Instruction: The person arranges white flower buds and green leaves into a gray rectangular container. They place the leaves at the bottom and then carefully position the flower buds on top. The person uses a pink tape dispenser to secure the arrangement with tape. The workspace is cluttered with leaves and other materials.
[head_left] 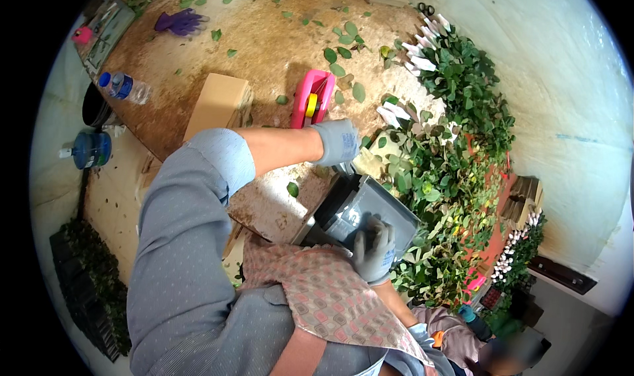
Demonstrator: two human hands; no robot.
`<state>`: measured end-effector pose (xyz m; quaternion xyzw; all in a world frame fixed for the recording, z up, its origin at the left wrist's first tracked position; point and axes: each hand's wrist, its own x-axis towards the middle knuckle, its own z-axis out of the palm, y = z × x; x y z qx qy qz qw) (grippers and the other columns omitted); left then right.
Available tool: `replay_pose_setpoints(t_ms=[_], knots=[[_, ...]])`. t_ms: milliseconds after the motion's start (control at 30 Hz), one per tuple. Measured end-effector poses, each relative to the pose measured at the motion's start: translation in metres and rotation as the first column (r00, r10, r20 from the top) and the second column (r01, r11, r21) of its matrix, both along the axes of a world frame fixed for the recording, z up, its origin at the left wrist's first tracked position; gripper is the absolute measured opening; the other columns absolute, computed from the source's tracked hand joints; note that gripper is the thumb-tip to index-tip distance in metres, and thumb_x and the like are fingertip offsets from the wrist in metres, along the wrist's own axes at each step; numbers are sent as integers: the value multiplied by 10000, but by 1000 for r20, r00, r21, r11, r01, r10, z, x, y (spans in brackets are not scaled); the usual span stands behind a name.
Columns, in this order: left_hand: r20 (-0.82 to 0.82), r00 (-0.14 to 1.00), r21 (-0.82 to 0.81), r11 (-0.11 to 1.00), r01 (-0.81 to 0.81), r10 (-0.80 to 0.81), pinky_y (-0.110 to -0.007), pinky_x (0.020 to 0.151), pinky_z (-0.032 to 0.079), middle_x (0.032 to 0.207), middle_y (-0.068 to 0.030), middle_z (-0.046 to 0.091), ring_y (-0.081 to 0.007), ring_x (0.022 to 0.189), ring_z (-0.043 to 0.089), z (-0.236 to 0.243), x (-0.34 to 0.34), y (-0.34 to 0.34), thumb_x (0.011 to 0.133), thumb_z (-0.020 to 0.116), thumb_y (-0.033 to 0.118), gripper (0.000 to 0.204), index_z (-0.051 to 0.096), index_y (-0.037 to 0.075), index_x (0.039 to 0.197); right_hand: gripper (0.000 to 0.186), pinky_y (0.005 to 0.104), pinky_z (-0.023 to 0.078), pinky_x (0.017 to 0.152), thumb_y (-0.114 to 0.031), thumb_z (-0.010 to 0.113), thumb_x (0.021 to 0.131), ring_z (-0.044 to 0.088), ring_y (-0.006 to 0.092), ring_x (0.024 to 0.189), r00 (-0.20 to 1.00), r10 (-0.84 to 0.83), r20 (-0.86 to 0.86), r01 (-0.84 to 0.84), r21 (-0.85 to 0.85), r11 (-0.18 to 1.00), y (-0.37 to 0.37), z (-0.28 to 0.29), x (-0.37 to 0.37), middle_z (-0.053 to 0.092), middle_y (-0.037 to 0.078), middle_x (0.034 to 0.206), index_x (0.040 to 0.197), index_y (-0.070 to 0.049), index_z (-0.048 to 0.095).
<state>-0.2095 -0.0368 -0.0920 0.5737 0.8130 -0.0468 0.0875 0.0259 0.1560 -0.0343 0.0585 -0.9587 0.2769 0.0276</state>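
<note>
By the near edge of the brown, stained worktop (264,59), a dark grey, rectangular plastic bin (400,207) sits before a patterned pink-and-grey apron (337,293). The grey-gloved right hand (375,252) lies on it, fingers half curled; whether they grip cannot be told. The grey-gloved left hand (338,141) bends near its far end, grasp hidden. Firm, two-handed support likely spares the leafy green stems (429,191) alongside.

Find the bottle (135,92) by the bench's (274,52) left edge, the loose glove (179,23) beyond it. See the cardboard stack (216,106) right of the bottle, the tape dispenser (314,100) farther right (leaves (358,92) around it). Note leafy stems (465,78) along the right edge, the bin (391,207) just left of them.
</note>
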Motion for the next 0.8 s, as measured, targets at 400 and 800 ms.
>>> replay_pose_setpoints(t_ms=[400, 800], knots=[[-384, 923, -81, 995, -65, 29, -421, 905, 420, 1005, -48, 625, -225, 972, 596, 36, 74, -38, 935, 581, 222, 219, 680, 103, 1090, 375, 444, 529, 856, -53, 684, 870, 640, 386, 996, 999, 8, -36, -9, -6, 1000, -2, -1, 2, 620, 224, 1109, 1229, 14, 596], [-277, 953, 256, 965, -50, 123, -442, 923, 446, 975, -38, 614, -221, 961, 595, 3, 165, -88, 922, 553, 239, 186, 658, 123, 1023, 379, 486, 490, 915, -68, 665, 874, 611, 410, 1039, 998, 45, -45, -43, 35, 998, -2, -3, 4, 620, 238, 1148, 1236, 7, 580]])
